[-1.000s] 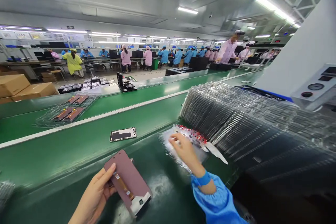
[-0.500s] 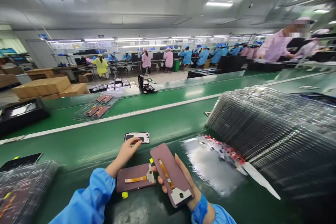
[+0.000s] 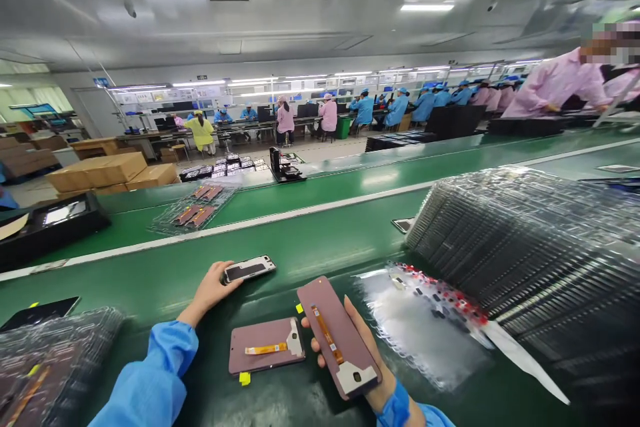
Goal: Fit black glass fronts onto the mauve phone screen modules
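Thumb and fingers of my left hand (image 3: 212,288) close on the left end of a phone frame (image 3: 250,269), pale-rimmed with a dark inside, its right end tilted up off the green belt. My right hand (image 3: 361,340) grips a phone screen (image 3: 334,327), its mauve back facing up, with an orange flex cable and a grey patch at the lower end. Between my forearms a second phone screen (image 3: 265,361) of the same kind lies flat, a yellow tab at its lower edge.
Right of my hand lie clear film sheets (image 3: 415,327) with red and black tabs. Beyond rises a tall stack of clear plastic trays (image 3: 500,260). More trays (image 3: 95,340) stand at the lower left. A tray with several screens (image 3: 197,208) sits across the belt's white line.
My left hand has moved left and taken hold of the phone frame, which has shifted left and tilted. My right hand still holds its screen.
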Motion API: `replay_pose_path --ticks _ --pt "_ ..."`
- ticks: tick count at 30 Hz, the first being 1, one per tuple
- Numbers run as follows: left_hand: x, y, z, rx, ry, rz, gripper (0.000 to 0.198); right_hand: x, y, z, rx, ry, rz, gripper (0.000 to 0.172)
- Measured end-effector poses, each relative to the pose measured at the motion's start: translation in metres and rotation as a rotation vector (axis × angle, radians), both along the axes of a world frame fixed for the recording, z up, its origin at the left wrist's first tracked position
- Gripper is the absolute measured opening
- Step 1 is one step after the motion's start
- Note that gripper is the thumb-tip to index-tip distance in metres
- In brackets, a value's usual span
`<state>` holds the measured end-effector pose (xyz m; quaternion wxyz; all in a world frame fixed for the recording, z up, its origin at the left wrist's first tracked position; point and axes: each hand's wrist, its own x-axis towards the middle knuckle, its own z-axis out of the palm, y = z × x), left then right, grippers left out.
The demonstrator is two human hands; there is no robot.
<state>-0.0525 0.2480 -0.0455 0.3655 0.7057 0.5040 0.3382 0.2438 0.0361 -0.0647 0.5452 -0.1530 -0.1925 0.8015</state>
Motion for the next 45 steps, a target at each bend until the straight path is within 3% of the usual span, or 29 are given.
replay_pose_path --ticks 4,8,12,15,18,22,27,45 --pt "-0.013 -0.034 0.013 -0.018 -0.291 0.164 0.078 -0.002 -0.011 0.009 -0.003 -0.110 -0.091 0.066" --pt "-0.022 -0.089 0.034 -0.102 -0.531 0.158 0.081 -0.004 -0.028 0.026 0.047 -0.319 -0.162 0.067" --pt "-0.020 -0.156 0.046 -0.272 -0.754 0.019 0.080 -0.006 -0.041 0.043 0.224 -0.522 -0.348 0.059" --pt "-0.011 -0.197 0.045 -0.395 -0.862 -0.128 0.086 -0.008 -0.048 0.047 0.376 -0.656 -0.378 0.068" --pt "-0.001 -0.222 0.038 -0.454 -0.863 -0.234 0.091 -0.012 -0.055 0.047 0.512 -0.796 -0.356 0.072" --pt "0.009 -0.233 0.033 -0.468 -0.828 -0.349 0.094 -0.018 -0.061 0.046 0.661 -1.020 -0.279 0.067" --pt "0.014 -0.235 0.039 -0.480 -0.802 -0.437 0.089 -0.021 -0.063 0.044 0.718 -1.188 -0.150 0.068" --pt "0.022 -0.239 0.040 -0.419 -0.746 -0.446 0.087 -0.026 -0.062 0.044 0.748 -1.248 -0.167 0.067"
